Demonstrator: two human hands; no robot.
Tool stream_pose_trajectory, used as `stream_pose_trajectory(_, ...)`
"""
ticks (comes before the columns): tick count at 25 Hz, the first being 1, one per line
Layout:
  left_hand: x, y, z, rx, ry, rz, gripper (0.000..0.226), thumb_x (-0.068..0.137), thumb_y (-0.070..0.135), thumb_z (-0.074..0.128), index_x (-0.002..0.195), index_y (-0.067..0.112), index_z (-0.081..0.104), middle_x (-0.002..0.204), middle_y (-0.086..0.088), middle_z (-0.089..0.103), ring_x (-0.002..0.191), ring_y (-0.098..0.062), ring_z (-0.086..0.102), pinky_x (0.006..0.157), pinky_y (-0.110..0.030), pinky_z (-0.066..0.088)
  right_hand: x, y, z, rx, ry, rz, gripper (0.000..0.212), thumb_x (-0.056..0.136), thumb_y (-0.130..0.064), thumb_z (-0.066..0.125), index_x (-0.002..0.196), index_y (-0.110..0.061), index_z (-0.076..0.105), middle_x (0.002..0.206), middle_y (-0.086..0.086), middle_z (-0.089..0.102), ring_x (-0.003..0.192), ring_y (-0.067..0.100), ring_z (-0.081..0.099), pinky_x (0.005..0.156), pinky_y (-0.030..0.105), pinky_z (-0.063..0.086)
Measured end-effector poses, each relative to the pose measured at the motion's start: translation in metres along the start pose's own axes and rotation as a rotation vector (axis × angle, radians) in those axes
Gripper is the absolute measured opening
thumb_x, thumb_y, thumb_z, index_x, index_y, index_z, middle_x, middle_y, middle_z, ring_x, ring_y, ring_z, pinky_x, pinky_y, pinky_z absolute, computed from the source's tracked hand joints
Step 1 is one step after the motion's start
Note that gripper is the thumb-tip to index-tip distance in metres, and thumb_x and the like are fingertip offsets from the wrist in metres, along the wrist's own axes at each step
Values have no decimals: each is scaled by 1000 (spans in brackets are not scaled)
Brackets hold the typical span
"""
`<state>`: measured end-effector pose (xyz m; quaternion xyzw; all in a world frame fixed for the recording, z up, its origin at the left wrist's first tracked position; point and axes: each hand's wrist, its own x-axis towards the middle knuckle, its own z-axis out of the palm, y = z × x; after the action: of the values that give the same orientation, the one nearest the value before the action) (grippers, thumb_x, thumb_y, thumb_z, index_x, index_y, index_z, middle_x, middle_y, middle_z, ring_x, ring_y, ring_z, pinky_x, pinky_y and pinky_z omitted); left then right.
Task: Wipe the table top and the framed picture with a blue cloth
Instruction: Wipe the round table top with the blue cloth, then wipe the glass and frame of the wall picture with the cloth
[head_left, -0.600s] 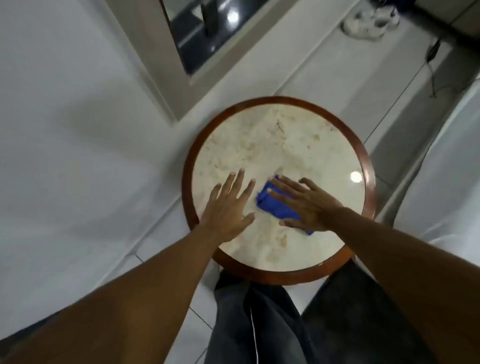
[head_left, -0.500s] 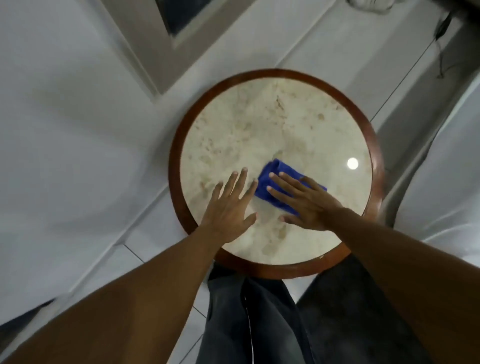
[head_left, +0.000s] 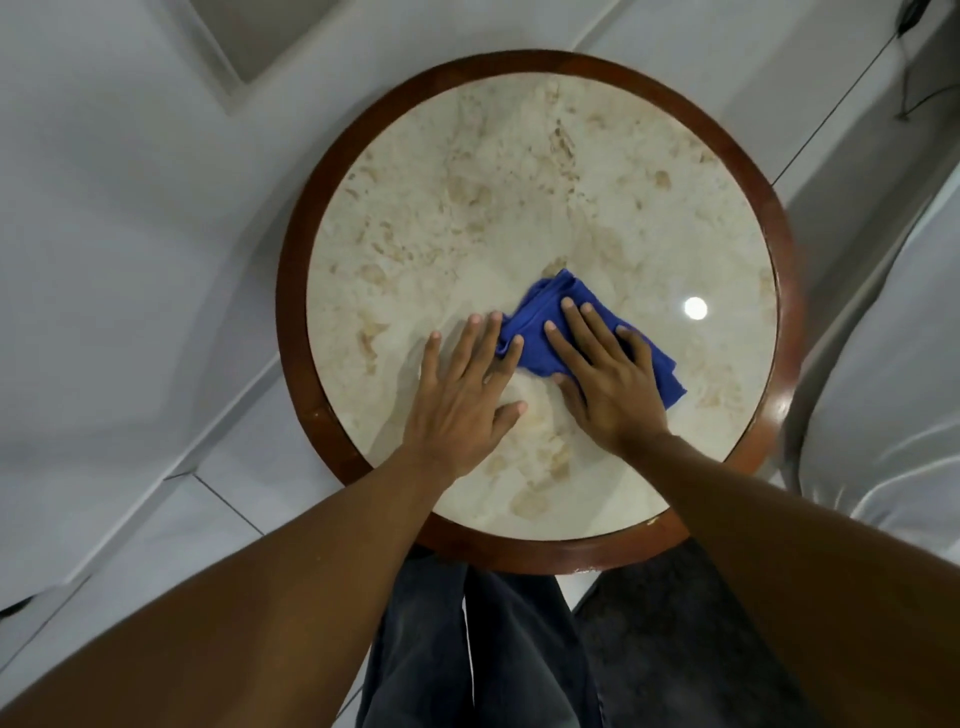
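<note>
Blue cloth (head_left: 540, 332) lies bunched near the middle of the round marble table top (head_left: 519, 197), pinned flat under the right hand (head_left: 605, 379), whose fingers are spread across it. Just beside it, the left hand (head_left: 462, 400) rests palm down on the stone, fingers splayed, its fingertips touching the cloth's edge.

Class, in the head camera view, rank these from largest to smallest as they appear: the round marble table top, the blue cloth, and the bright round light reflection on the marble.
1. Round marble table top
2. Blue cloth, partly hidden under the right hand
3. Bright round light reflection
</note>
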<state>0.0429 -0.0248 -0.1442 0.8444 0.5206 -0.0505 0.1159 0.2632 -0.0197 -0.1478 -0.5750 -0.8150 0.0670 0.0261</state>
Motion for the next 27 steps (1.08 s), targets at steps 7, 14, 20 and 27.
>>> stream_pose_trajectory(7, 7, -15, -55, 29, -149, 60, 78, 103, 62, 22, 157, 22, -19, 172, -9, -13, 159, -27, -12, 127, -53, 3, 30, -30, -48, 260, 10, 224, 41, 100, -21, 56, 139, -7, 54, 136, 16, 62, 119, 36, 63, 94, 48, 50)
stream_pose_trajectory(14, -44, -57, -290, 213, 202, 22, 80, 100, 60, 36, 161, 21, -1, 170, -14, -8, 158, -32, 5, 123, -56, 28, 68, -148, -239, 801, 83, 245, 29, 105, -20, 43, 129, -20, 60, 94, -4, 71, 73, 6, 61, 69, 24, 46)
stream_pose_trajectory(20, -165, -132, -596, 572, 722, -157, 84, 96, 64, 42, 162, 20, 14, 170, -15, 11, 156, -32, 17, 120, -56, 32, 149, -310, -527, 1297, 585, 130, 19, 100, -39, 43, 95, -28, 58, 73, -4, 64, 62, 4, 62, 62, 28, 51)
stream_pose_trajectory(27, -354, -199, -903, 887, 1271, -479, 74, 101, 53, 37, 163, 19, 15, 172, -15, 3, 160, -31, 3, 125, -53, 7, 191, -539, -897, 1171, 1355, -565, 47, 104, -29, 41, 148, -10, 43, 143, 12, 57, 128, 23, 56, 100, 35, 47)
